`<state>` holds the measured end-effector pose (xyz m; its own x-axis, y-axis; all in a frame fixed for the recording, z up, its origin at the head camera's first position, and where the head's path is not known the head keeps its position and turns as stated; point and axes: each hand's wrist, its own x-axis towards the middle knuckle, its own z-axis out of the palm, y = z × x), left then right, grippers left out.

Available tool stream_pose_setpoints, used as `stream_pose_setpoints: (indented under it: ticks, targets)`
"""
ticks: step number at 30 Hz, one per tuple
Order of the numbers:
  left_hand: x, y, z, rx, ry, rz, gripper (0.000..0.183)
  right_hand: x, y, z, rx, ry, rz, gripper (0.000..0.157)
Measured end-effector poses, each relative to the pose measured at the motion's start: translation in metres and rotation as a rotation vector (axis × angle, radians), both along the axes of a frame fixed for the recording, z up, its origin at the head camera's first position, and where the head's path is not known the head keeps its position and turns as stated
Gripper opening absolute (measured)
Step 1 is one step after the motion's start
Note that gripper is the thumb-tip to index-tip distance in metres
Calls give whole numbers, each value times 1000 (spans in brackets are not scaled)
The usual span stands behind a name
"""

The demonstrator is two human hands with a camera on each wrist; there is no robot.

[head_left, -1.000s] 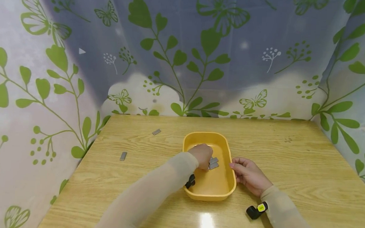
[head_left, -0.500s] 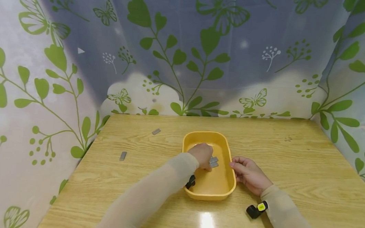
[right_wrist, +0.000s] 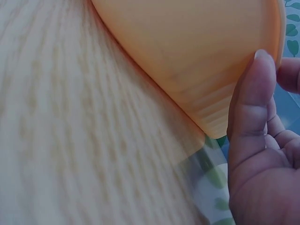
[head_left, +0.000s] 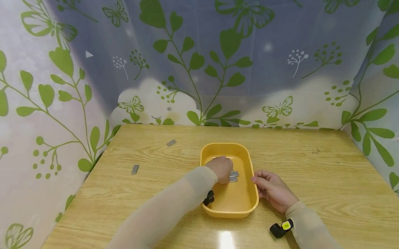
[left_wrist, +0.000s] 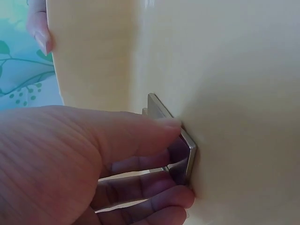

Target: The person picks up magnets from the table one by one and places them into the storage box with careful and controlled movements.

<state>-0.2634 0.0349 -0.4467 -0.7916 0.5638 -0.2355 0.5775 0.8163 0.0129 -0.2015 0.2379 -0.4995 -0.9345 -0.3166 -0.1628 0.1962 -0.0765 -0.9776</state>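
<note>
A yellow rectangular plastic bin [head_left: 239, 202] stands on the wooden table. My left hand [head_left: 221, 169] reaches down into it. In the left wrist view, thumb and fingers of the left hand [left_wrist: 108, 159] pinch a shiny flat metal block [left_wrist: 159, 108] at the bin's floor. Beside these fingers, in the head view, grey metal blocks [head_left: 233, 179] lie close together, partly hidden by the hand. My right hand [head_left: 274, 190] grips the right rim of the bin, its thumb [right_wrist: 258, 89] against the wall in the right wrist view.
Two more grey blocks lie on the table left of the bin, a nearer block [head_left: 135, 169] and a farther block [head_left: 171, 142]. A patterned curtain [head_left: 189, 63] surrounds the table [head_left: 302, 160] at the back and sides.
The grey blocks in the bin have shifted and turned slightly beside my left fingers, which moved a little. My right hand stays on the rim.
</note>
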Motion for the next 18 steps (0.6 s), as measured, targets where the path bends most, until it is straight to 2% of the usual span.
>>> stream_pose_setpoints:
  ticks: [18]
  targets:
    - [0, -2, -1, 65, -36, 43, 8, -1, 2, -3, -17, 17, 16, 24]
